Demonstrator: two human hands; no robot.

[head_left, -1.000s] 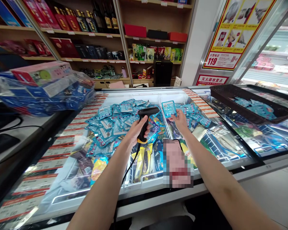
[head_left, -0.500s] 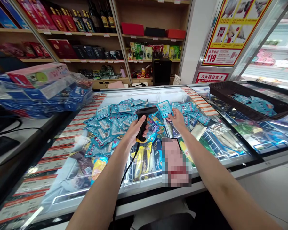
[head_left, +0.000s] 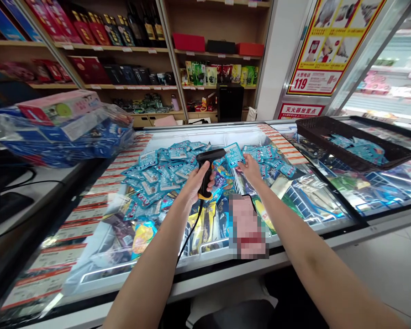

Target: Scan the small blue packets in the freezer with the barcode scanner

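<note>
My left hand (head_left: 201, 182) is wrapped round the grip of a black and yellow barcode scanner (head_left: 210, 156), its head turned to the right and its cord hanging down. Between the fingers of my right hand (head_left: 250, 168) is a small blue packet (head_left: 233, 155), pinched by its lower right corner, just in front of the scanner's head. A heap of similar blue packets (head_left: 154, 176) lies on the freezer's glass top, left of and behind the scanner. More blue packets (head_left: 267, 155) lie to the right of my right hand.
A phone (head_left: 248, 226), blurred out, lies at the freezer's front edge (head_left: 226, 270). To the right a dark basket (head_left: 393, 157) holds several blue packets. Plastic-wrapped boxes (head_left: 71, 132) stand at the left, and stocked shelves (head_left: 130, 48) rise behind.
The scanner has shifted slightly up and right, closer to the packet. The packet is tilted a little more, still in my right hand. The view has moved slightly.
</note>
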